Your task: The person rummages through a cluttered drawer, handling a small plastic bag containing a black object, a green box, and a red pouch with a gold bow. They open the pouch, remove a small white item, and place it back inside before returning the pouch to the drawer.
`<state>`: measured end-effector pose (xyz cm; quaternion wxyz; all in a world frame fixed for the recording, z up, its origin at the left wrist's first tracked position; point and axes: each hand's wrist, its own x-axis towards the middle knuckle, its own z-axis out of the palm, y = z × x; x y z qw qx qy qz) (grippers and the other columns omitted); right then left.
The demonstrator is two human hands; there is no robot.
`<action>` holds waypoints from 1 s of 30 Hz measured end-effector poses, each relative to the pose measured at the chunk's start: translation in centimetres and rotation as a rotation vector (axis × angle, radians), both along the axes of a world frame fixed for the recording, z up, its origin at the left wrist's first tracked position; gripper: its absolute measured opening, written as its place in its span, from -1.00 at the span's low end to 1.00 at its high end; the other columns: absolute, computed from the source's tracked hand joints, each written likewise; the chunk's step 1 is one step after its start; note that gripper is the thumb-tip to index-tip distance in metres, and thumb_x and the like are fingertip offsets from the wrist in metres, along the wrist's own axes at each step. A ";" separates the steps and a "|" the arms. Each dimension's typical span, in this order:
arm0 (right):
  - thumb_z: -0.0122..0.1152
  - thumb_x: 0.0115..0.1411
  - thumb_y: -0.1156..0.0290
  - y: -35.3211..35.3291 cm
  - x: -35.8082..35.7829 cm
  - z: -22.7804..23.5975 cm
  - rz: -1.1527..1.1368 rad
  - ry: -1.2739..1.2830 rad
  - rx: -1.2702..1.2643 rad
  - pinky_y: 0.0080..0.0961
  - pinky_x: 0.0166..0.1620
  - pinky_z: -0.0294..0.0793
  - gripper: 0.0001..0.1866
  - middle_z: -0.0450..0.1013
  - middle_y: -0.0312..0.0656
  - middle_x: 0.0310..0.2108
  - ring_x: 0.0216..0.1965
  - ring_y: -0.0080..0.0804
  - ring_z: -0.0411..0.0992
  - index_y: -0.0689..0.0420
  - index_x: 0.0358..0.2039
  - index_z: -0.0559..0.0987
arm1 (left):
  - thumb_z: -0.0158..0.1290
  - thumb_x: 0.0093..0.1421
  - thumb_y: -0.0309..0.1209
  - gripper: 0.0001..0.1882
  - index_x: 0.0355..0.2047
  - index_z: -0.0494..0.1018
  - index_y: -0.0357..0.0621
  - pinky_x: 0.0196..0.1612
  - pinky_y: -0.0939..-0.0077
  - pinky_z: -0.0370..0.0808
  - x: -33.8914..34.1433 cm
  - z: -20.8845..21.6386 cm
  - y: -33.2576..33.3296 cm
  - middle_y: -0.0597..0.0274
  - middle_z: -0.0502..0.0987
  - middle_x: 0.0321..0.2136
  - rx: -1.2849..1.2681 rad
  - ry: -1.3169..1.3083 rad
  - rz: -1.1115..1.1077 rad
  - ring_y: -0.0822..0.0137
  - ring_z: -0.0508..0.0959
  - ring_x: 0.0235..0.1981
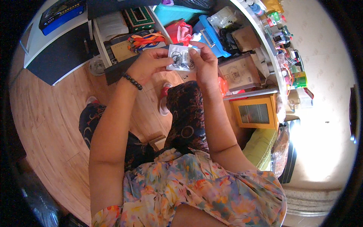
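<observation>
I hold one packet (182, 62) between two hands, directly in front of both, above the floor. The left hand (149, 62) is narrow: its thumb and fingers pinch the packet's near-left edge. The right hand (206, 64) is also narrow, its thumb pressed on the front face at the right edge, with the fingers behind. The packet is pale and partly see-through; dark looped pieces show inside, and a small white label sits between the two grips. I judge the step in hand to be holding and examining the packet, face up. I cannot tell whether its seal is intact. Beyond the left hand, a pulled-out drawer (114, 74) contains orange ribbons (149, 39) and a green patterned box (138, 19). Beyond the right hand is a blue container (203, 28); to the right of that hand lies a tan box (240, 72). In my judgement, the next move calls for light, even tension at both edges, the face kept level, and one grip secured before I release the other. If both pinches slacken together, the packet could drop, since nothing that I can see supports it from below.
</observation>
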<state>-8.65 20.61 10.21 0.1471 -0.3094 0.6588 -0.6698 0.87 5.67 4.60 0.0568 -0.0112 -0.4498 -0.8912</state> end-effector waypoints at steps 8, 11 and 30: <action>0.11 0.08 0.63 -0.2 0.8 1.0 -0.013 -0.040 -0.025 -0.67 -0.30 0.41 -0.78 0.47 -0.22 -0.38 -0.38 -0.57 0.43 0.26 -0.22 0.45 | 0.08 0.07 -0.47 -0.72 -0.17 0.45 -0.24 -0.24 0.63 0.43 0.1 0.4 0.1 0.33 0.50 -0.29 -0.096 0.031 0.119 0.48 0.49 -0.31; 0.10 0.08 0.63 -0.3 0.5 1.0 -0.026 -0.027 -0.010 -0.68 -0.30 0.41 -0.78 0.47 -0.25 -0.39 -0.38 -0.59 0.42 0.25 -0.21 0.46 | 0.08 0.08 -0.46 -0.71 -0.16 0.45 -0.25 -0.24 0.63 0.44 0.0 0.2 0.0 0.32 0.50 -0.28 -0.145 0.070 0.189 0.48 0.49 -0.30; 0.06 0.11 0.55 0.4 -0.7 3.3 0.017 0.309 0.213 -0.52 -0.22 0.41 -0.90 0.49 -0.21 -0.41 -0.38 -0.45 0.44 0.25 -0.38 0.54 | -0.17 0.26 -0.15 -0.60 -0.08 0.41 -0.19 0.02 0.49 0.34 0.4 1.0 -1.1 0.21 0.45 -0.10 -0.269 0.122 0.459 0.37 0.44 -0.07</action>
